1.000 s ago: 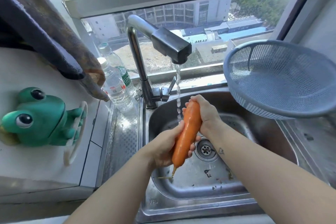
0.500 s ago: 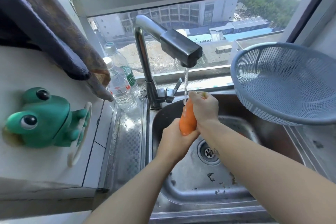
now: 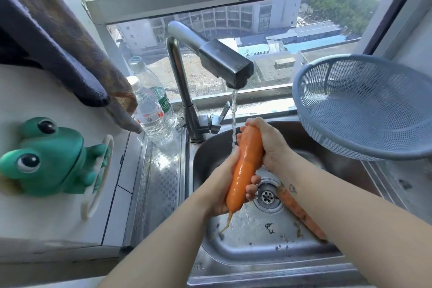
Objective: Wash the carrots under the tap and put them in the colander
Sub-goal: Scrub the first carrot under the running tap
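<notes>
Sliding down since the earlier frame, the left hand (image 3: 219, 183) had bared most of the carrot (image 3: 247, 159), its fingers curled round the lower half. At far left sat a green frog toy (image 3: 46, 156) and two bottles (image 3: 152, 114). Water from the tap (image 3: 222, 63) struck the carrot near its thick end, which the right hand (image 3: 271, 145) gripped. A second carrot (image 3: 294, 206) lay in the sink (image 3: 245, 248), beside the drain. Washing looked underway; next, the carrot needed carrying right into the tilted colander (image 3: 362, 105).

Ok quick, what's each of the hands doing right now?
Left hand: holding the carrot, fingers curled round its lower half.
Right hand: holding the same carrot at its top end.
</notes>
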A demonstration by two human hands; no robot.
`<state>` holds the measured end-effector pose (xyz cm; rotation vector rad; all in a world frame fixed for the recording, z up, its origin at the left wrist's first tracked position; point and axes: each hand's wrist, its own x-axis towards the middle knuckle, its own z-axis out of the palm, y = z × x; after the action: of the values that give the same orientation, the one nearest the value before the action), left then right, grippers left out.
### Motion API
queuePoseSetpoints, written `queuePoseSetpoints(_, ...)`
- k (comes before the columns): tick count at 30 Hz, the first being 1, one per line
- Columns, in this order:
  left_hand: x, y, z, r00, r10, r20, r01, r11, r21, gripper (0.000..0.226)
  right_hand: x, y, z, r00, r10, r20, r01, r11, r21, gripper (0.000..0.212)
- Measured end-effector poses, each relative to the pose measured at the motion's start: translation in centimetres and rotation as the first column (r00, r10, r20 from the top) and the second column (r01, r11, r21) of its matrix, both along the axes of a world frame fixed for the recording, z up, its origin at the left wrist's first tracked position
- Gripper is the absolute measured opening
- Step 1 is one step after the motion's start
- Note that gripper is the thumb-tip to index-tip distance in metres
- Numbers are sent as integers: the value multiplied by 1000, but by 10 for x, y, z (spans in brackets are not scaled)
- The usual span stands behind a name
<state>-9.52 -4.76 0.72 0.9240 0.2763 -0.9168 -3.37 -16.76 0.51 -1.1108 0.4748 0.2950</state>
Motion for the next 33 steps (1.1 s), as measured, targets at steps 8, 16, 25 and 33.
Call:
queuePoseSetpoints(8,2,11,-6,960,-12,280,-73,955,288,56,3,10,0,997,-70,32,74,984,-160,10)
queuePoseSetpoints(16,0,11,-4,871,-227,437,-69,823,564,34,-1,16,-6,989,-145,24,146,956,-256,15)
queuePoseSetpoints(25,-2,14,-3,905,-174,389,-71,838,541,36,-4,22,-6,987,-161,27,161,940,-302,14)
queuePoseSetpoints(33,-7,23,-3,907,-163,389,-50,875,482,39,-7,29,-6,990,-134,32,137,949,-283,15)
